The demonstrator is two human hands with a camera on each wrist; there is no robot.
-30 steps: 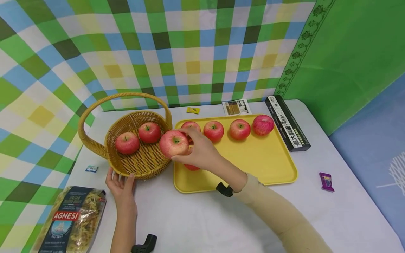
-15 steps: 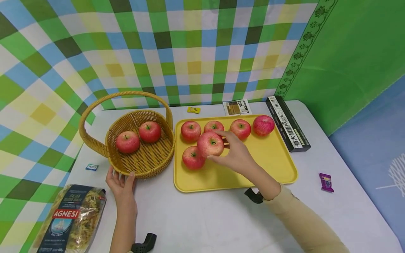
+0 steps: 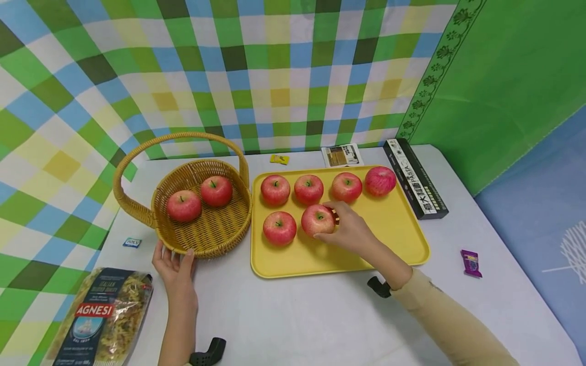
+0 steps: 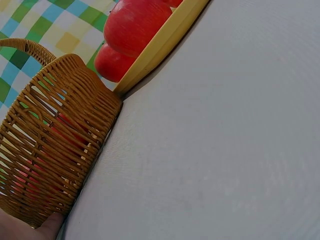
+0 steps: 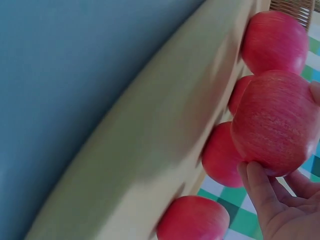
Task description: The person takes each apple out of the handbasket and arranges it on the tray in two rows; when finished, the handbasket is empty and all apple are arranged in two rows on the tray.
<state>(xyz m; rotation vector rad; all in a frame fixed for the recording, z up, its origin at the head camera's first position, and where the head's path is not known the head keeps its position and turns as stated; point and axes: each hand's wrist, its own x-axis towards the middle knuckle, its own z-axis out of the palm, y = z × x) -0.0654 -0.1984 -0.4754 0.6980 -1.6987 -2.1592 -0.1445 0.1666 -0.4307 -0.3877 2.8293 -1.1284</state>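
While one apple [image 3: 317, 222] is gripped between the thumb and curled fingers of the right hand [image 3: 351, 229], the wicker basket [image 3: 206, 236] is touched at its near outer side by the left hand [image 3: 176, 277] — its thumb and index finger spread apart rather than wrapped round anything. The gripped apple is held within the outline of the yellow tray [image 3: 297, 262], near the lone front apple [image 3: 280, 229]; whether the tray's floor is touched by it cannot be told. Along the tray's far edge, four apples [image 3: 309, 189] are lined up. Two more apples [image 3: 184, 206] are held in the basket, and its handle [image 3: 183, 135] is raised. Beyond the tray's right edge a black pasta box [image 3: 414, 178] is laid on the table [image 3: 284, 320] — while near the left hand a pasta bag [image 3: 103, 315] and a small blue packet [image 3: 132, 243] are seen.
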